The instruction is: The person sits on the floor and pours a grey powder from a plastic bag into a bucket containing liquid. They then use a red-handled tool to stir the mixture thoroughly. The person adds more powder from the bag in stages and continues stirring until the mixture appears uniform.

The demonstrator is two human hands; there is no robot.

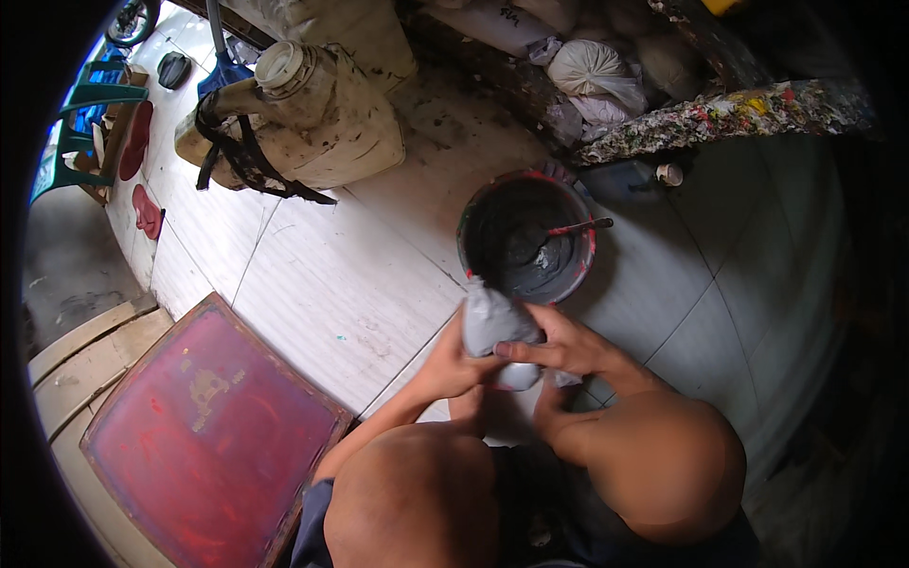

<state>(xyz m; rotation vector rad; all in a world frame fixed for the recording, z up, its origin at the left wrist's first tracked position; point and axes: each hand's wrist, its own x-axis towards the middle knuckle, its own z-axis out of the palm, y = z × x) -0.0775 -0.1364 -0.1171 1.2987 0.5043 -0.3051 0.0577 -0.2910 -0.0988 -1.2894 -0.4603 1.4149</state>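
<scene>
Hands (453,360) clasp a plump, tapering grey bag (492,322).

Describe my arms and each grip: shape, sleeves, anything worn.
Your left arm and right arm are bare where they show, tapering forward, with no sleeve, watch or band visible. Your left grip and right grip are ungloved; I can make out no rings.

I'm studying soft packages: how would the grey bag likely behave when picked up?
The grey bag will probably feel soft and floppy, since its surface looks wrinkled toward the narrow top. It may be fairly heavy for its size, as it bulges as if filled between the left hand and the right hand.
</scene>
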